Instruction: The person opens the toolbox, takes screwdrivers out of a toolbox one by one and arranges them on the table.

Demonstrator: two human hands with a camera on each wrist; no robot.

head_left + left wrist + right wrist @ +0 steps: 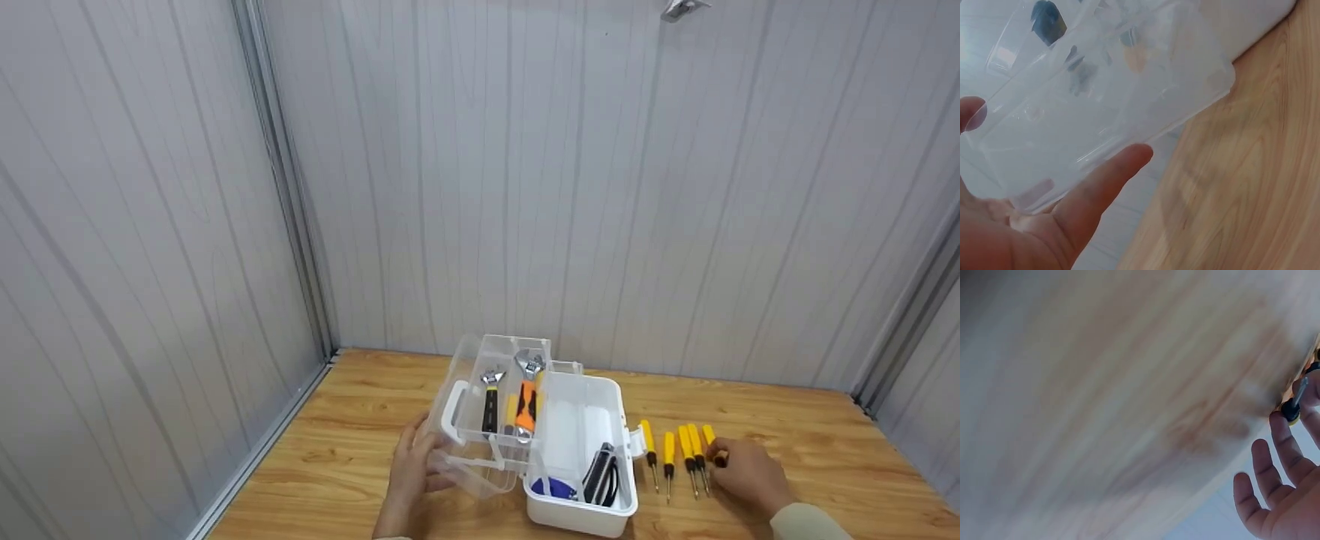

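A white toolbox point(577, 514) stands with its clear lid point(457, 360) swung to the left. My left hand point(411, 461) holds the lid's edge, the thumb on one side and the fingers on the other, as the left wrist view shows. My right hand point(748, 474) pinches a yellow-and-black screwdriver point(1291, 409) between thumb and forefinger, its shaft pointing up in the right wrist view. Beside that hand several similar screwdrivers point(668, 456) lie in a row. Two adjustable wrenches, one black point(490, 409) and one orange point(527, 405), are in the box's clear upper part.
In the white bin lie a blue item point(553, 489) and a black-and-silver tool point(600, 474), their kinds unclear. A white latch point(637, 442) sticks out toward the screwdrivers. Panel walls point(480, 187) close off the back and sides of the wooden table point(337, 435).
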